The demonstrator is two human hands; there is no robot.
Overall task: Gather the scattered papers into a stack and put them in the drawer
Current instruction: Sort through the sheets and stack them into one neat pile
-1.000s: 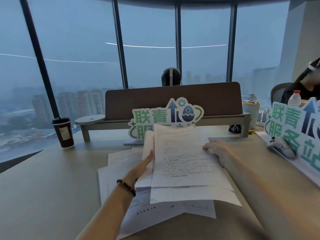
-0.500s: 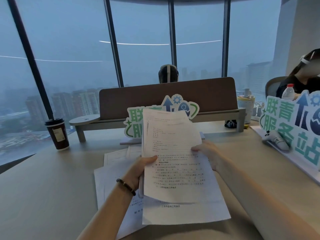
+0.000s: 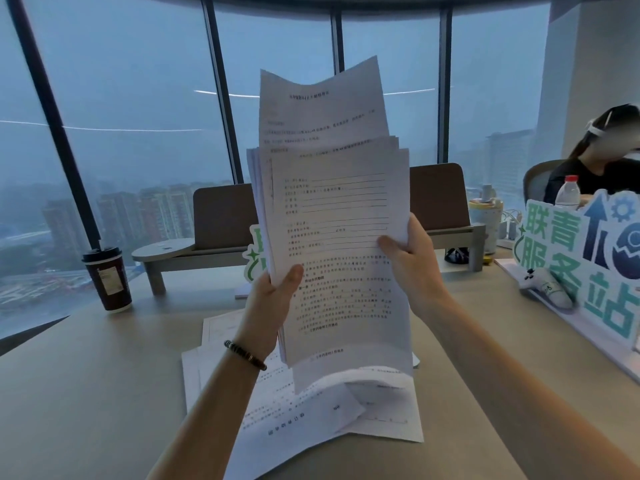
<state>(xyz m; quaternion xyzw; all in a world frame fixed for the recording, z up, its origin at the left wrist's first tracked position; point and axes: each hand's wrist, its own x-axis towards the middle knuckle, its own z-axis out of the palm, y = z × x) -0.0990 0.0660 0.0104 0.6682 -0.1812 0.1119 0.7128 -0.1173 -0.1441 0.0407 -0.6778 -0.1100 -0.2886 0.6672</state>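
Both hands hold a bundle of printed papers (image 3: 332, 216) upright above the desk. My left hand (image 3: 273, 306), with a bead bracelet at the wrist, grips the bundle's left edge. My right hand (image 3: 407, 265) grips its right edge. The sheets are uneven, and one page sticks up higher than the rest. Several more loose papers (image 3: 311, 407) lie spread on the beige desk (image 3: 86, 393) under the raised bundle. No drawer is in view.
A dark takeaway cup (image 3: 108, 278) stands at the left. A brown desk divider on a grey shelf (image 3: 221, 216) runs across the back, with a green-and-white sign partly hidden behind the papers. A second sign (image 3: 588, 265), a white controller (image 3: 547, 289) and a seated person (image 3: 595, 161) are on the right.
Both hands have lifted the gathered papers from lying on the desk to standing upright in front of me. The view has tilted upward.
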